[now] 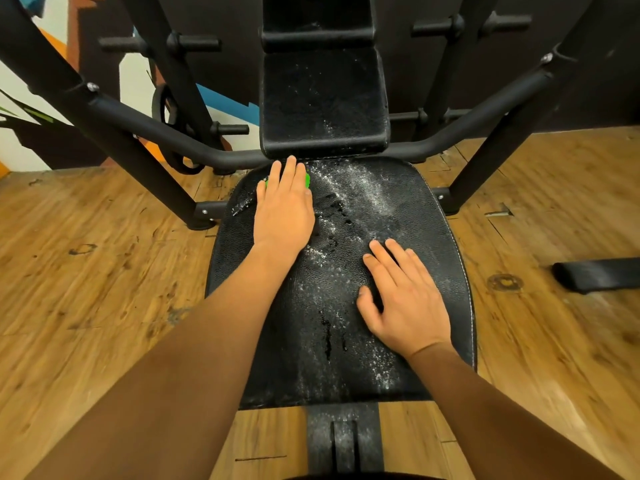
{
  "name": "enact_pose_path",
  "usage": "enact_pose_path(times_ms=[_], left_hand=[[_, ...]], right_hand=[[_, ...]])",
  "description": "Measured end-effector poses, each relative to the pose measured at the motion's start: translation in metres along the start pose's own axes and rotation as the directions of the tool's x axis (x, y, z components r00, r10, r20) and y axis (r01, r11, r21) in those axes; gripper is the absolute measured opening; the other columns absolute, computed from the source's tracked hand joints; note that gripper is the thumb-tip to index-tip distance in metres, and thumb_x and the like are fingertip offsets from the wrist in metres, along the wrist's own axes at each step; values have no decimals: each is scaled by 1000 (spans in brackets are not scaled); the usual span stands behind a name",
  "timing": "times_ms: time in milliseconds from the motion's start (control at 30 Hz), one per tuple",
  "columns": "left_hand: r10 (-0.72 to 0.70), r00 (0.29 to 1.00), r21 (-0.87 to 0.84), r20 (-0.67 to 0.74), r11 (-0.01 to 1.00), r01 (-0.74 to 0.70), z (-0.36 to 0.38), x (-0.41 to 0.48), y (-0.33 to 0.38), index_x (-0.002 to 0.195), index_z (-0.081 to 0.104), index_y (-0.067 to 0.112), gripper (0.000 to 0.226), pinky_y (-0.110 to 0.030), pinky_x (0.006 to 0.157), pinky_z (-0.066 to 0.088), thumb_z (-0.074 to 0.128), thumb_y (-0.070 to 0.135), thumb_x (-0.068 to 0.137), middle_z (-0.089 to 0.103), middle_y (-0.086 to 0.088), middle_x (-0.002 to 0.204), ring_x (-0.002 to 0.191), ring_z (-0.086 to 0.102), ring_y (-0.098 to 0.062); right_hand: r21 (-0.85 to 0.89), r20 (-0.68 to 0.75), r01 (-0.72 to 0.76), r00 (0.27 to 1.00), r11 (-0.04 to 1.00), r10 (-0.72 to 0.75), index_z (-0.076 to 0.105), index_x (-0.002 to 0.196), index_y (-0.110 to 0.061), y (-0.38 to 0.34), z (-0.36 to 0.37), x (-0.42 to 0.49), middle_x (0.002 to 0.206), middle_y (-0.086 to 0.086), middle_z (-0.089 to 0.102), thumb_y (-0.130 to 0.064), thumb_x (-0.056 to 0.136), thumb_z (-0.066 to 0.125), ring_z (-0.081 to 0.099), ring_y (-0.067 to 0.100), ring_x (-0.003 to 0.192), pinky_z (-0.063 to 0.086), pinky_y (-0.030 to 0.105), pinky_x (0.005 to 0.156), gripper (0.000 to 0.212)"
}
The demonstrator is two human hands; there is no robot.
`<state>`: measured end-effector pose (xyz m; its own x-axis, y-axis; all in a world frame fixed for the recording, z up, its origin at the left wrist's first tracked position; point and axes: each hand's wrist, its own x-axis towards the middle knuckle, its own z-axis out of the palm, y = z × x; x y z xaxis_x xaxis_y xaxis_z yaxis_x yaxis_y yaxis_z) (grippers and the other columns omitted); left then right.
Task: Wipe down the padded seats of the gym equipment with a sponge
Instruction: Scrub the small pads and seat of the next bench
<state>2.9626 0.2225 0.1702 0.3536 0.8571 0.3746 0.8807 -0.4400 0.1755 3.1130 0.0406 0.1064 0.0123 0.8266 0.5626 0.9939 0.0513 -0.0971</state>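
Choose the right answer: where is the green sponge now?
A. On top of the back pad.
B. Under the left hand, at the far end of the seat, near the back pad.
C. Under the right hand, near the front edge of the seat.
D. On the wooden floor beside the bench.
B: green edges of the sponge show beside the left hand, which presses it on the seat just before the back pad.

No readable text, labels, brands or numbers anywhere; the seat pad (398, 209), back pad (322, 98), frame (145, 123) and wooden floor (86, 271) carry nothing legible
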Motion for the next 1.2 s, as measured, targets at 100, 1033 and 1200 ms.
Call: enact_pose_path(times_ms=[100,1033,1200], left_hand=[[-6,1000,0,-6,1000,6,1,-34,3,158,27,12,53,-50,123,19,34,24,107,20,-6,167,154,13,-27],[-11,999,-4,32,1000,11,-1,-68,-1,158,26,12,53,-50,122,21,33,25,106,20,-5,167,154,14,-27],[-21,999,-21,47,1000,22,-2,-118,3,159,25,14,55,-49,124,17,30,28,106,17,-3,168,155,12,-24]], right_hand=[[3,-3,2,1000,1000,-2,62,136,-7,1,-1,0,150,10,54,-36,96,48,40,29,146,24,45,124,52],[5,-11,3,1000,1000,-3,61,137,-6,1,1,0,150,12,53,-36,97,47,40,31,146,25,47,124,51],[2,-11,1,1000,1000,-1,61,136,-6,0,0,0,150,12,53,-36,97,47,40,31,146,26,47,124,52]])
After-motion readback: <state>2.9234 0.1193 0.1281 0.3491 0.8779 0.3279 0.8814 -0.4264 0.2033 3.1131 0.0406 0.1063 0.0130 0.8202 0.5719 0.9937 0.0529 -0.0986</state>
